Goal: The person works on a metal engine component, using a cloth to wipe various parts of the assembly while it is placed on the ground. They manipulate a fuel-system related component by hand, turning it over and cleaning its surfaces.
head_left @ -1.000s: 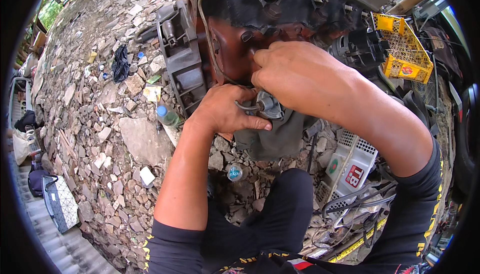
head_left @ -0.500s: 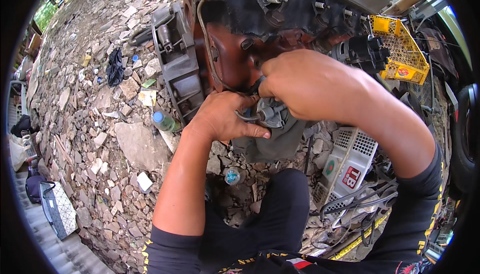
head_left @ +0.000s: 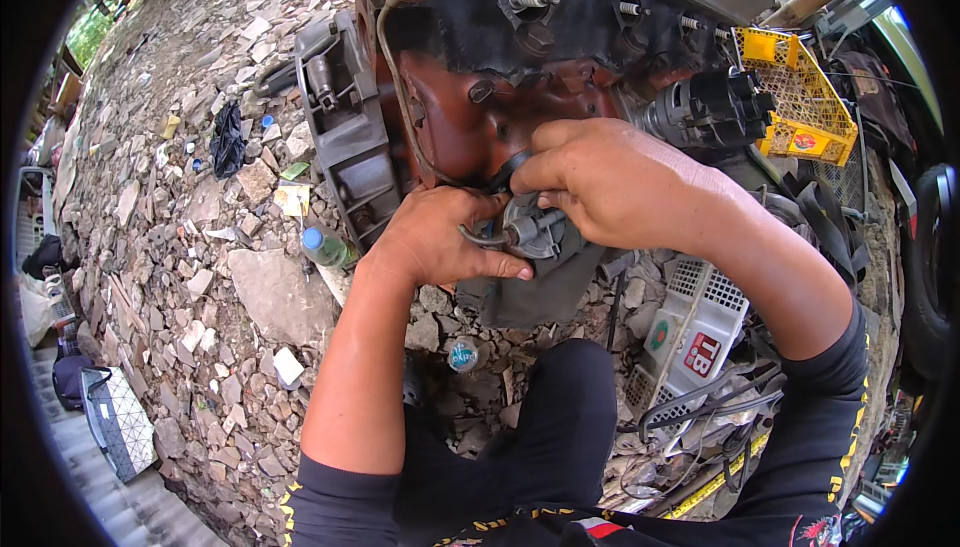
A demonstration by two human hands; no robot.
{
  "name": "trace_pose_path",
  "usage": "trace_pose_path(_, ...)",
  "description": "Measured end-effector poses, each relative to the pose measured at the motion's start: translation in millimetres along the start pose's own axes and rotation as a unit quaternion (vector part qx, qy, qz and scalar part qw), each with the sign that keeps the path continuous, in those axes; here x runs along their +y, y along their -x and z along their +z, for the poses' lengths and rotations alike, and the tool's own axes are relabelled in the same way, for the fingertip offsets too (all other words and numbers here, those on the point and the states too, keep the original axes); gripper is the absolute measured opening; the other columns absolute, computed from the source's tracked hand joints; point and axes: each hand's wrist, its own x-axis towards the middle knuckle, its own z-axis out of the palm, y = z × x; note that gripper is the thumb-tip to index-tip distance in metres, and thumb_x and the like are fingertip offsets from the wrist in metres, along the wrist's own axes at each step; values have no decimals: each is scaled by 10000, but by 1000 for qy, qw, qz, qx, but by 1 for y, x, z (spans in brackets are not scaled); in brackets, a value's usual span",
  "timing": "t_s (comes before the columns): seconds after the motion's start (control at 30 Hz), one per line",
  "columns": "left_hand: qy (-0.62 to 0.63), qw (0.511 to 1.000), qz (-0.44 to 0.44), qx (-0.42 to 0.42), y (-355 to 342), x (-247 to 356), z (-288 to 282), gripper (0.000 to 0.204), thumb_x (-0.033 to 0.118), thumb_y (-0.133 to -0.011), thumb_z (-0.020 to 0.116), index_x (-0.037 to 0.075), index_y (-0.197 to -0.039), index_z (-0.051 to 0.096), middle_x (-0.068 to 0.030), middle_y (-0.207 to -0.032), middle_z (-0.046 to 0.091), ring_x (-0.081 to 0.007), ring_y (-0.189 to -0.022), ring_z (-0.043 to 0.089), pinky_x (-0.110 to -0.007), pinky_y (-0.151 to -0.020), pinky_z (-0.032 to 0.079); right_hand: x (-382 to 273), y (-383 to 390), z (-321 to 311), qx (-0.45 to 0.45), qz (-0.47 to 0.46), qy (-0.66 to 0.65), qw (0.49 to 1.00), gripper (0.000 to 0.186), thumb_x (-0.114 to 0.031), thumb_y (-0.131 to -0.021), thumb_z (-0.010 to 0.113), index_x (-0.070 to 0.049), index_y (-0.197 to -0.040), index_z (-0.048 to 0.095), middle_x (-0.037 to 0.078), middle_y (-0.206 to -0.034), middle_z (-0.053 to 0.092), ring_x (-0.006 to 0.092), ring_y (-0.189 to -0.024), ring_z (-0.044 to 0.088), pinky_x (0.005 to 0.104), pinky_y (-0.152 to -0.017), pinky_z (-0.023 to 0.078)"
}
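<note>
Over there, the left hand (head_left: 430, 235) grips a grey part (head_left: 541, 234) low beside the reddish engine (head_left: 450, 112). The right hand (head_left: 600, 184) curls at the part's upper edge; I can't tell whether it holds anything. A bottle (head_left: 325, 246) is on the rubble (head_left: 190, 277) to the left.

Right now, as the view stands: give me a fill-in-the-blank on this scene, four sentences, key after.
The left hand has its ____ stretched out below the tube of the grey part. The bottle left of the engine has a ____ cap. In colour, the upper crate is ____. In colour, the lower crate is ____.

Missing words: thumb; blue; yellow; white.
</note>
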Motion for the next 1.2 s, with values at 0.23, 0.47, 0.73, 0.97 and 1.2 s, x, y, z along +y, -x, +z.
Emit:
trace_pose_path(0.23, 32, 999, -21, 4, 3, -1, 0, 652, 560, -582, 910, -15, -773, 668, -166, -692, 637, -336, -695, 654, -403, -675, 514, 0, -1, 2, 13, 0, 3, 1000, 230, -22, -801, 626, -20, -1006, 729, 210, -961, 657, 401, -984, 633, 478, -854, 496)
trace_pose_path(0.47, 15, 993, -83, -82, 1, 3, -9, 874, 688, -602, 810, 43, -1182, 710, -197, -1059, 722, -364, -1051, 672, -414, -969, 499, -12, 3, 9, 57, -30, 172, 983, 153, -53, -774, 646, -31, -899, 732, 156, -947, 650, 346, -959, 653, 437, -796, 539)
trace_pose_path(0.73, 125, 987, -73, -69, 0, -5, 3, 825, 670, -599, 829, 20, -1098, 730, -182, -1024, 729, -357, -1029, 680, -402, -940, 515, -23, -14, 2, -35, -105, 270, 957, 140, -148, -779, 676, -60, -848, 761, 104, -950, 683, 310, -918, 683, 409, -782, 566)
trace_pose_path(0.97, 146, 983, -96, -63, 1, -14, 10, 837, 673, -573, 841, 19, -1083, 732, -175, -1009, 731, -351, -1017, 683, -400, -906, 528, -27, -21, 1, -51, -107, 268, 956, 168, -112, -796, 635, -72, -897, 763, 116, -974, 695, 313, -936, 678, 419, -817, 551)
trace_pose_path(1.2, 96, 994, -56, -18, 0, 1, 1, 631, 328, -673, 938, -4, -1133, 661, -147, -901, 736, -271, -740, 755, -335, -697, 598, -12, -24, 0, -31, -122, 229, 965, 134, -58, -753, 654, -15, -841, 745, 179, -914, 719, 347, -884, 702, 436, -755, 566)
